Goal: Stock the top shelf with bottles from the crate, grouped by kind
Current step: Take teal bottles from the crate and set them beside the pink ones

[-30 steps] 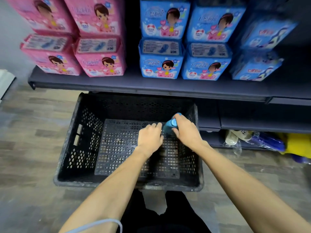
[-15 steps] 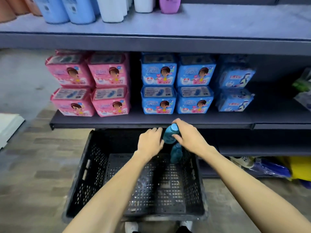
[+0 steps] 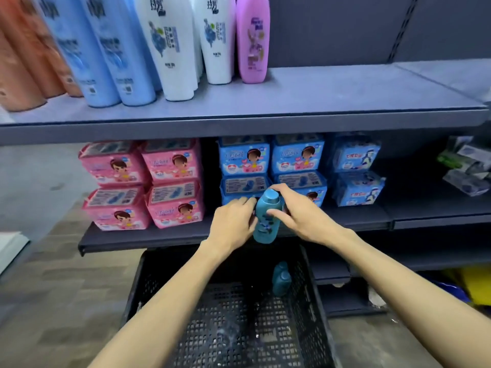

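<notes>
Teal bottle [image 3: 267,219] risen above crate [image 3: 138,288], upright, cap up, left hand [image 3: 232,224] and right hand [image 3: 297,216] gripping it.

The held teal bottle [image 3: 267,216] carries a dark printed label; the teal bottles [image 3: 282,284] in the black lattice crate [image 3: 225,314] match it. On the grey top shelf [image 3: 318,102]: orange bottles [image 3: 18,75], pale blue bottles [image 3: 106,62], white bottles [image 3: 170,49] with blue print, one lilac bottle [image 3: 252,41].
</notes>
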`<state>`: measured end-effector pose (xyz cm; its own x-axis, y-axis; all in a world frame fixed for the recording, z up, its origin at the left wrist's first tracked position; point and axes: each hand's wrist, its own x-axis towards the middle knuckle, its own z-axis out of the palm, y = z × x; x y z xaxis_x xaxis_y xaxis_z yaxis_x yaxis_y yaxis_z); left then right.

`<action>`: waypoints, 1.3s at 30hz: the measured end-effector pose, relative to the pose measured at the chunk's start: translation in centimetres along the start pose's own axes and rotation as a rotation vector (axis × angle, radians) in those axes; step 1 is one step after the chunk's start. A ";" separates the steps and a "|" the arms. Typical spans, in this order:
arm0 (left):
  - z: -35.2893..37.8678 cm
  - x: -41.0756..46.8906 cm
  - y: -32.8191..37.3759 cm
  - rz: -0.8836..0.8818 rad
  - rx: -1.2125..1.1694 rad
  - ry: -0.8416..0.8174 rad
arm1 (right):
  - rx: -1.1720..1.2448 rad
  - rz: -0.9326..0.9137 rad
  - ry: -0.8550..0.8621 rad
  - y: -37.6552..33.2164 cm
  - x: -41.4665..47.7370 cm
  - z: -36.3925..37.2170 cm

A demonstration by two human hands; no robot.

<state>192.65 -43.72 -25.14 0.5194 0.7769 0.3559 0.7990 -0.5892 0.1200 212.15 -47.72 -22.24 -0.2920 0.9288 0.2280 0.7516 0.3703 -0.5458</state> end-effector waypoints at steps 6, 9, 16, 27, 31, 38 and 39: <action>-6.3 1.8 0.6 0.077 -0.026 0.249 | 0.028 -0.077 0.146 -2.9 1.0 -4.2; -9.7 2.8 1.0 0.136 -0.021 0.347 | 0.024 -0.123 0.190 -4.7 1.8 -7.3; -16.0 5.2 1.9 0.185 0.027 0.470 | -0.009 -0.236 0.255 -8.4 4.0 -15.1; -21.9 11.3 2.7 0.182 0.069 0.581 | 0.077 -0.295 0.322 -10.6 9.3 -22.6; -22.7 13.0 2.7 0.161 0.093 0.584 | 0.075 -0.274 0.300 -10.8 10.5 -24.2; -22.6 14.9 2.6 0.156 0.130 0.559 | 0.100 -0.189 0.270 -10.5 11.6 -25.3; -22.5 15.1 2.6 0.155 0.131 0.546 | 0.095 -0.184 0.269 -10.3 11.7 -25.4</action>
<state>195.72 -38.55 1.39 0.4296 0.4366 0.7905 0.7752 -0.6273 -0.0749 216.00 -41.00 6.55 -0.2416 0.8149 0.5269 0.6387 0.5423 -0.5459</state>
